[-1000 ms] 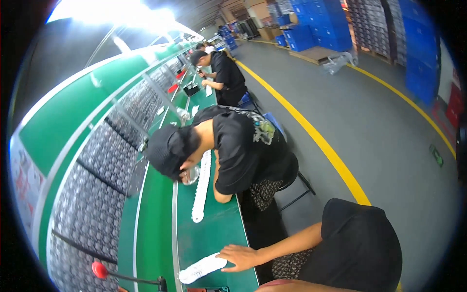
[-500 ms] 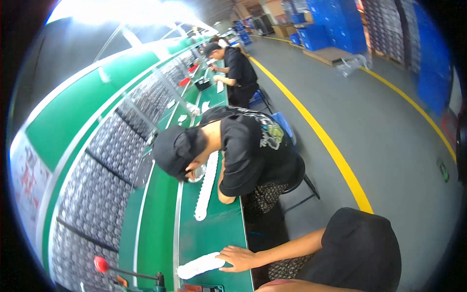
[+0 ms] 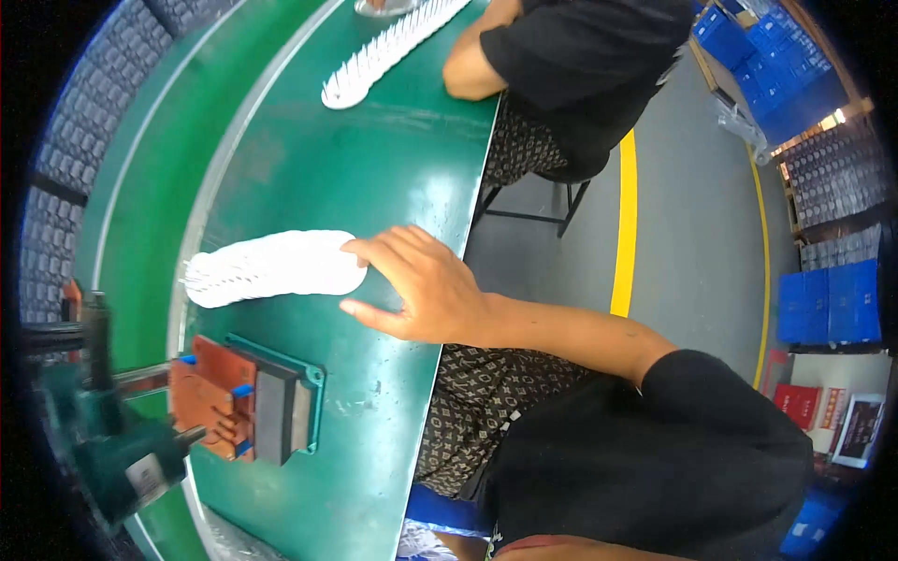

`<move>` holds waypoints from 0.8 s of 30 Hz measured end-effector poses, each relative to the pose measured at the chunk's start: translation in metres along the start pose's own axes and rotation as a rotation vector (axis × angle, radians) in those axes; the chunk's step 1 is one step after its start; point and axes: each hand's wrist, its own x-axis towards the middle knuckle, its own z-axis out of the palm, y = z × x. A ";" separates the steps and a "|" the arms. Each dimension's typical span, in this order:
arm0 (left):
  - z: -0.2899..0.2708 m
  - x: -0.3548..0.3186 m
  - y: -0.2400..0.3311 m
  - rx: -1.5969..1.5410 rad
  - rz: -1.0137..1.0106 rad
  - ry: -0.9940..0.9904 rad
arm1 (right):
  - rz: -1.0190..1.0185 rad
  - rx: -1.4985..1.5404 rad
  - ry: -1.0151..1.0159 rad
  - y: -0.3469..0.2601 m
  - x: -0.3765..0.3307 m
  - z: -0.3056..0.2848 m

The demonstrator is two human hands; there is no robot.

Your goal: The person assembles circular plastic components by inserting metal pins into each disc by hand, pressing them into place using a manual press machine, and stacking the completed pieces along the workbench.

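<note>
My right hand (image 3: pixel 416 285) reaches in from the right, palm down, over the near end of a row of thin white pieces (image 3: pixel 271 268). These round-edged pieces overlap like a toppled stack on the green table (image 3: pixel 365 393). The index fingertip touches or hovers at the row's end; which one I cannot tell. The thumb is spread away, just beside the row. Nothing shows gripped in the fingers. My left hand is out of view.
Below the row stands a dark green clamp (image 3: pixel 112 439) with a reddish-brown block (image 3: pixel 215 397) and a grey block (image 3: pixel 276 411). A co-worker's arm (image 3: pixel 472 65) rests beside another white row (image 3: pixel 393 51). A stool (image 3: pixel 561 187) stands right of the table.
The view has swung down toward the table, bringing the white row and clamp closer. My right hand stays at the row's end; its thumb now stands clearly apart from the fingers.
</note>
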 end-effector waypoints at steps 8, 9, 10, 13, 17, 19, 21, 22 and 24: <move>0.001 -0.046 -0.133 -0.197 -0.451 0.238 | -0.007 0.021 0.023 0.014 0.003 0.014; 0.001 -0.048 -0.139 -0.218 -0.471 0.252 | -0.009 0.020 0.014 0.013 0.004 0.013; 0.001 -0.049 -0.143 -0.238 -0.490 0.269 | -0.007 0.023 0.010 0.012 0.004 0.012; 0.001 -0.051 -0.149 -0.274 -0.529 0.297 | -0.009 0.031 0.011 0.010 0.006 0.009; -0.001 -0.053 -0.150 -0.312 -0.547 0.334 | 0.022 0.074 0.032 0.010 0.005 0.010; -0.002 -0.052 -0.151 -0.324 -0.554 0.341 | 0.009 0.074 0.038 0.010 0.004 0.011; -0.003 -0.051 -0.153 -0.335 -0.553 0.349 | 0.000 0.070 0.043 0.011 0.004 0.010; -0.004 -0.051 -0.153 -0.344 -0.550 0.356 | 0.006 0.067 0.038 0.010 0.004 0.010; -0.006 -0.051 -0.156 -0.357 -0.550 0.364 | 0.013 0.063 0.038 0.010 0.005 0.009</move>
